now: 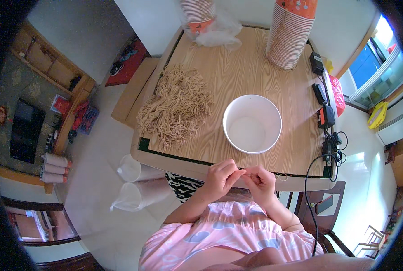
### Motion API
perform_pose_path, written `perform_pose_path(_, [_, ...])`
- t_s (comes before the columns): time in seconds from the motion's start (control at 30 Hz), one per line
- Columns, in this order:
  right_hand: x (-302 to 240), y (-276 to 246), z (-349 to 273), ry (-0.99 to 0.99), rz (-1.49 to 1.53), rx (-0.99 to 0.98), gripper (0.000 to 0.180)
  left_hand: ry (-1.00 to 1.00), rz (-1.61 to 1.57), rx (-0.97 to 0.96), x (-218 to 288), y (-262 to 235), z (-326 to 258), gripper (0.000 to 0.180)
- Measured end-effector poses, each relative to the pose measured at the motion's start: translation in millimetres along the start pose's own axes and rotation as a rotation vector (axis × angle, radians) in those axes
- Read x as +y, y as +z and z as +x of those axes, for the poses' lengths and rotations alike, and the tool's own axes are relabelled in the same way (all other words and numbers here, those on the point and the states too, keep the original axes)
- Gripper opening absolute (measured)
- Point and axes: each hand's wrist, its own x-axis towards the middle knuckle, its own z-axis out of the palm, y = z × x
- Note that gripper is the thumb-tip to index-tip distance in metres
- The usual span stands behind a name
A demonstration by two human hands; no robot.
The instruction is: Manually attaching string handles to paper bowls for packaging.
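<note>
Seated at the near edge of a wooden table (255, 67), a person works a thin, pale strand (245, 174) between both hands. The left hand (219, 177) and the right hand (261, 180) meet just above the table's front rim, knuckles almost touching. The left fingers (234, 174) are pressed together in a pinch on one end of the strand; the right fingers (254, 178) are curled in, and seem to pinch the other end, though the grip itself is too small to make out. The strand's short visible run lies roughly left to right, across the body, between the two pinches. A small pale loop (282, 177) lies on the table edge just right of the right hand.

Directly ahead of the hands, away from the body, stands an empty white bowl (252, 124), near both hands and slightly nearer the right. The heap of tan strands (176, 106) lies ahead and to the left, so the left hand is the nearer one to it. Two tall stacks of paper cups (292, 31) stand at the far edge, well apart from the hands.
</note>
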Motion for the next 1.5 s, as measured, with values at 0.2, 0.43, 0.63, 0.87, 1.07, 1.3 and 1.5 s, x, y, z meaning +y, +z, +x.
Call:
perform_pose_path(0.2, [-1,-5,12,-0.177,-0.077,0.126,0.012,-0.013,-0.05,-0.043,-1,2,22,0.016])
perform_pose_path(0.43, [-15,-15,59,-0.303,-0.265,0.295,0.011,0.254,0.351,0.181,-57,-6,162,0.012])
perform_pose_path(0.63, [-8,-21,54,-0.246,-0.366,0.314,0.012,-0.148,0.375,-0.16,-66,-5,152,0.009])
perform_pose_path(0.87, [-5,-14,34,0.054,0.302,0.17,0.009,-0.156,0.213,-0.057,12,-13,70,0.018])
perform_pose_path(1.07, [7,10,34,0.258,0.632,0.138,0.011,-0.221,0.068,0.022,12,-12,44,0.025])
perform_pose_path(1.3, [4,19,46,0.242,0.679,0.126,0.014,-0.161,0.11,-0.005,16,-11,47,0.031])
perform_pose_path(1.5, [5,17,48,0.264,0.703,0.135,0.015,-0.18,0.071,-0.015,16,-11,49,0.031])
